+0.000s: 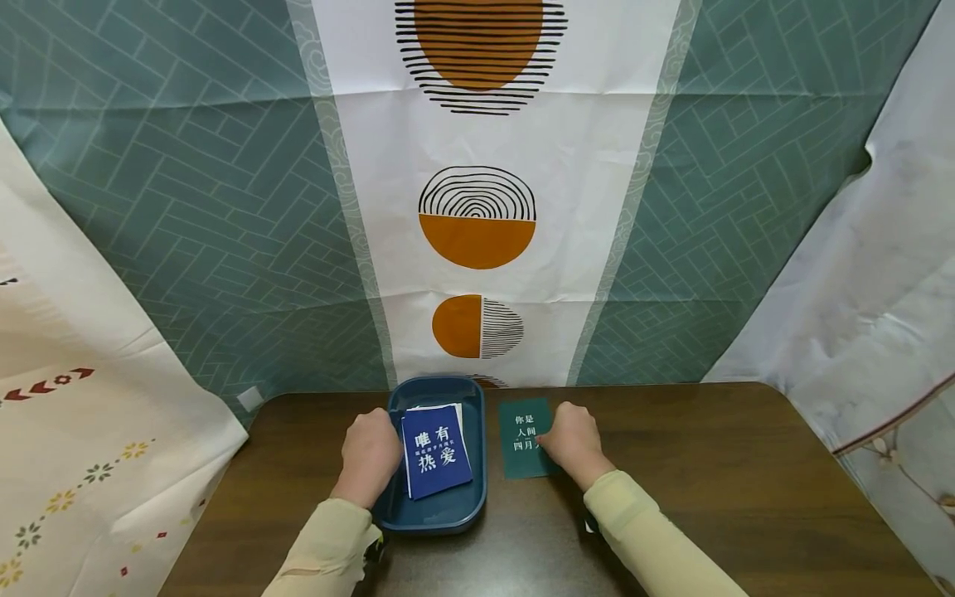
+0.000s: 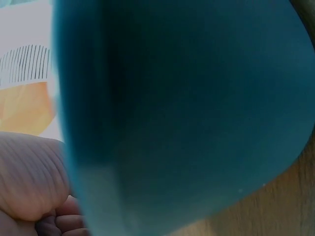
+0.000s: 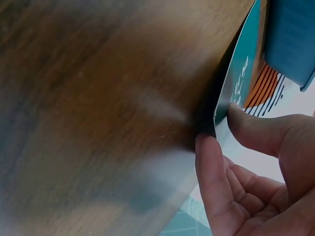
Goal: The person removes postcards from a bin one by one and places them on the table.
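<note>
A dark blue tray [image 1: 440, 516] stands on the table left of the middle. Inside it, a blue card with white characters [image 1: 438, 477] lies on top of a white-edged card. My left hand [image 1: 370, 454] grips the tray's left rim with curled fingers; the tray's outer wall [image 2: 192, 113] fills most of the left wrist view. To the tray's right is a dark green card with white characters [image 1: 522, 458]. Its right edge is pinched between the thumb and finger of my right hand [image 1: 576, 441]. In the right wrist view, the green card [image 3: 239, 73] tilts up from the wood.
A brown wooden table [image 1: 694, 473] carries everything. Behind it hangs a green and white cloth [image 1: 477, 282] with orange and black shapes. Pale patterned cloth [image 1: 97, 414] hangs at the left, and white cloth [image 1: 880, 290] at the right.
</note>
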`<state>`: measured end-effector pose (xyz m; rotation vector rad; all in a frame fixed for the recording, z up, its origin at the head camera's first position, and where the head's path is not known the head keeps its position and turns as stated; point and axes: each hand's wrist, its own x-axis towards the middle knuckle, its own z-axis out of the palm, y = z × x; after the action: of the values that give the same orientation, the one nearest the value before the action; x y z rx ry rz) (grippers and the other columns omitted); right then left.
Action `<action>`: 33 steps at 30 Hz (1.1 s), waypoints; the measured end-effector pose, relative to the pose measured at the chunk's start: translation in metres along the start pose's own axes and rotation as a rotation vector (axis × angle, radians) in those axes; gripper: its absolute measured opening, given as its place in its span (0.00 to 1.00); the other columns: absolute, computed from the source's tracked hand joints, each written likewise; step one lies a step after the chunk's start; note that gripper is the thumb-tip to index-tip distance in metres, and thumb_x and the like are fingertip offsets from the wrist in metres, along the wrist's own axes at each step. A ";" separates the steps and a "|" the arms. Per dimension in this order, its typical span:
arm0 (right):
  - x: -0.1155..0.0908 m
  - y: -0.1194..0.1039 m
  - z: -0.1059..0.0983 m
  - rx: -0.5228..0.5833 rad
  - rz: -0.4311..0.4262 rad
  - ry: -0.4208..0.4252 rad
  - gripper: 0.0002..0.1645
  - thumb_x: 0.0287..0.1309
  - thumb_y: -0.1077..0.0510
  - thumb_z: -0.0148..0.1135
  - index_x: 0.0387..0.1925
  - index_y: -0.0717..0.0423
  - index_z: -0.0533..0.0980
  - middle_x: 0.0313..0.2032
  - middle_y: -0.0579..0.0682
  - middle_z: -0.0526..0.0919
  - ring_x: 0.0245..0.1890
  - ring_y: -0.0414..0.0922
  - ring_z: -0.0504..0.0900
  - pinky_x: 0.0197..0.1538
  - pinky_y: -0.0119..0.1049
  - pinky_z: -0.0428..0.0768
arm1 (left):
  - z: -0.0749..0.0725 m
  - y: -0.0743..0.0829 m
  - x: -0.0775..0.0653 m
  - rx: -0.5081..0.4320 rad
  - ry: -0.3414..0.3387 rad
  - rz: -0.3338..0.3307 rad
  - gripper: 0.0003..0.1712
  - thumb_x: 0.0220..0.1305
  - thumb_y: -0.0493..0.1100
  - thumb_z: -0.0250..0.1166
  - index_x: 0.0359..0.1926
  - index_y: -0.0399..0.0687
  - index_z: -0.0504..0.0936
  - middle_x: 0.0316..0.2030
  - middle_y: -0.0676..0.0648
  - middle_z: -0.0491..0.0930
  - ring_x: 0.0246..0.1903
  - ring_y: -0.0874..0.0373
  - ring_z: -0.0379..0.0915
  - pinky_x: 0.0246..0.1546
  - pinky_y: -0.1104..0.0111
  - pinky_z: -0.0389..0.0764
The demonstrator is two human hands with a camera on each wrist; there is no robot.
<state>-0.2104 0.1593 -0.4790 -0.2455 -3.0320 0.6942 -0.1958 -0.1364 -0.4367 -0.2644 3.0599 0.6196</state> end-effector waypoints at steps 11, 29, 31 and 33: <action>-0.006 -0.010 -0.009 -0.011 -0.051 0.019 0.19 0.44 0.49 0.70 0.17 0.56 0.72 0.17 0.47 0.72 0.18 0.43 0.71 0.22 0.38 0.71 | -0.003 -0.002 -0.001 0.013 0.045 0.036 0.08 0.57 0.34 0.56 0.33 0.31 0.77 0.25 0.38 0.76 0.17 0.54 0.70 0.16 0.58 0.75; -0.035 -0.122 -0.029 0.025 -0.368 0.023 0.17 0.49 0.47 0.67 0.32 0.57 0.77 0.25 0.48 0.77 0.24 0.40 0.74 0.27 0.31 0.74 | -0.001 -0.004 0.001 -0.043 0.001 0.033 0.08 0.55 0.34 0.59 0.34 0.32 0.77 0.23 0.40 0.74 0.17 0.54 0.68 0.14 0.63 0.73; -0.038 -0.131 -0.025 0.037 -0.380 -0.010 0.24 0.49 0.46 0.68 0.42 0.59 0.77 0.35 0.50 0.80 0.31 0.42 0.77 0.34 0.34 0.77 | 0.000 -0.003 0.002 -0.040 0.002 0.036 0.08 0.55 0.34 0.59 0.35 0.31 0.77 0.24 0.40 0.75 0.17 0.54 0.69 0.16 0.61 0.75; -0.041 -0.137 -0.019 0.046 -0.389 -0.034 0.28 0.49 0.46 0.68 0.47 0.60 0.76 0.41 0.52 0.80 0.36 0.43 0.79 0.37 0.37 0.78 | -0.001 -0.001 0.002 -0.038 -0.001 0.033 0.09 0.56 0.35 0.59 0.36 0.31 0.77 0.25 0.39 0.76 0.17 0.55 0.70 0.18 0.60 0.76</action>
<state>-0.1895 0.0399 -0.4017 0.3513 -2.9540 0.7344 -0.1970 -0.1382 -0.4359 -0.2149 3.0601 0.6802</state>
